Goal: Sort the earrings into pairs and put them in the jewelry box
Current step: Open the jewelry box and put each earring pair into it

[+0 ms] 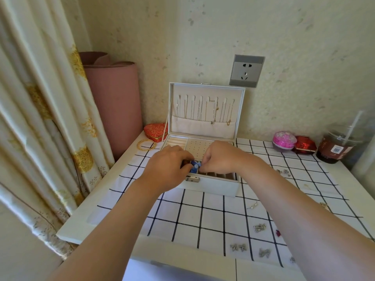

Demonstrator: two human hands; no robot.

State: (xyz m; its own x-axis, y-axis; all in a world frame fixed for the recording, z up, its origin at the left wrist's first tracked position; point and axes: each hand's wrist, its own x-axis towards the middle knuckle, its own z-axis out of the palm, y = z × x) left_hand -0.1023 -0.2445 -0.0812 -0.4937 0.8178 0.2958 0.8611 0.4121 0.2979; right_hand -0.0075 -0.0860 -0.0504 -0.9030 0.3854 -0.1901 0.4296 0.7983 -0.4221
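Nearest me, small silver bow-shaped earrings point(238, 247) and a cluster of loose silver studs point(259, 228) lie on the white cloth with black grid lines point(203, 220), close to the front edge of the white counter point(81, 220) and just beside my right forearm. I judge that a careless sweep of that arm could knock them off or muddle the pairs. Farther in, the tiny blue earrings point(195, 166) are caught between my fingertips over the front row of compartments in the white rectangular jewelry box point(213, 186). They are small enough to slip from so light a pinch and drop into the wrong slot or bounce onto the cloth. Both arms reach forward and converge. My left hand point(168, 163) and right hand point(221, 157) are together, knuckles up, fingers curled down and pinching the blue pieces. I cannot tell whether each holds its own. Beyond stands the open white lid point(207, 126), thin necklaces hanging inside it.
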